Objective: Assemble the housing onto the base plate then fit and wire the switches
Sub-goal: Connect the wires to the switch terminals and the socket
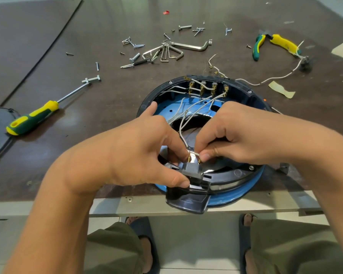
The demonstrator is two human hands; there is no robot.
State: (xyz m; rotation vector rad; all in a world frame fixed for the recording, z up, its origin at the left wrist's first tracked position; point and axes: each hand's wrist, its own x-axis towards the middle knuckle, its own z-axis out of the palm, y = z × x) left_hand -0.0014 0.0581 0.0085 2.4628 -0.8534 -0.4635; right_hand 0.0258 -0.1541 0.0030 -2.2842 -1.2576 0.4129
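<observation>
Left hand (pixel 139 155) grips the small black switch (pixel 194 172) at the near rim of the housing (pixel 226 184). Right hand (pixel 242 135) pinches a thin white wire (pixel 194 154) by its brass end, right at the switch. Wire's floppy & light, terminal prob. bends easily, so hold near the tip. Inside the housing: loose wires, four more switches (pixel 202 89) on the far wall.

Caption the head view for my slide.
Left hand holds a black switch; right hand pinches a white wire at its terminal.
</observation>
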